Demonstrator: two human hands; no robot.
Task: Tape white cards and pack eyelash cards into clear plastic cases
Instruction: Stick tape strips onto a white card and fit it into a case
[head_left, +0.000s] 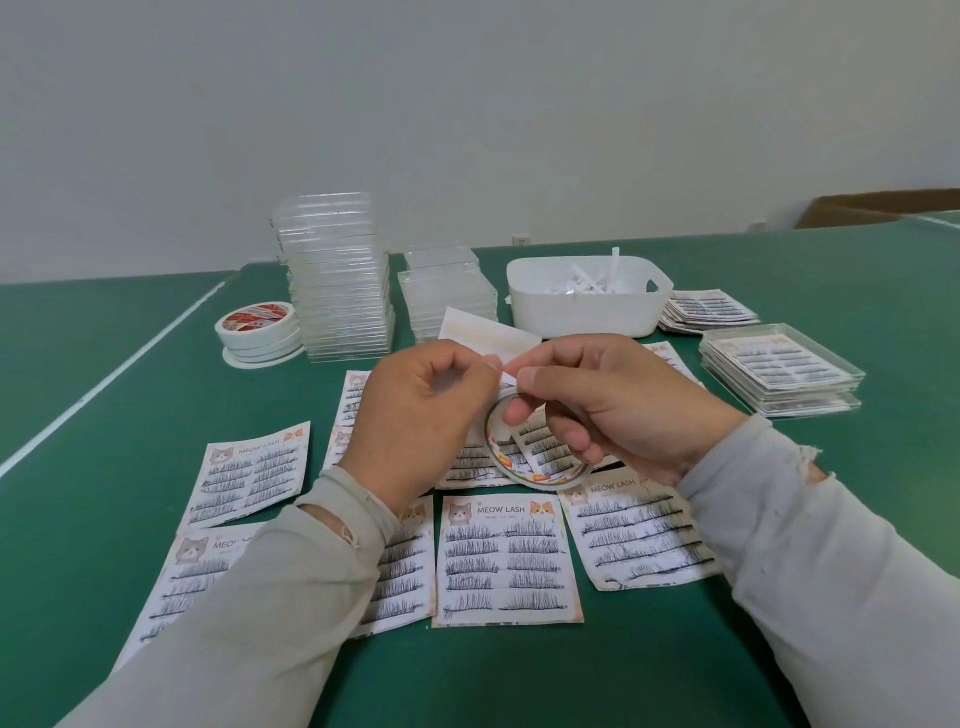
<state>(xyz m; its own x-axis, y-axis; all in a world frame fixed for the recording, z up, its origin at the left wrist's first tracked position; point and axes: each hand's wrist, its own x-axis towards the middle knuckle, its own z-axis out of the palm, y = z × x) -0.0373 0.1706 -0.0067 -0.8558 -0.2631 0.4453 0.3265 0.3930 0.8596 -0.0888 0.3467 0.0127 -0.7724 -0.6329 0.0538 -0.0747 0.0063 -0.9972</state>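
Holding a thin, nearly spent ring of white tape above the printed eyelash cards on my green table, right hand curled through it; left hand pinches the white tape end.

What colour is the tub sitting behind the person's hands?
White. The tub is plain white plastic with white paper strips inside, seen clearly in the head view.

I read this as a small packing workroom: green bench, stacked clear plastic cases, tape rolls, bare wall.
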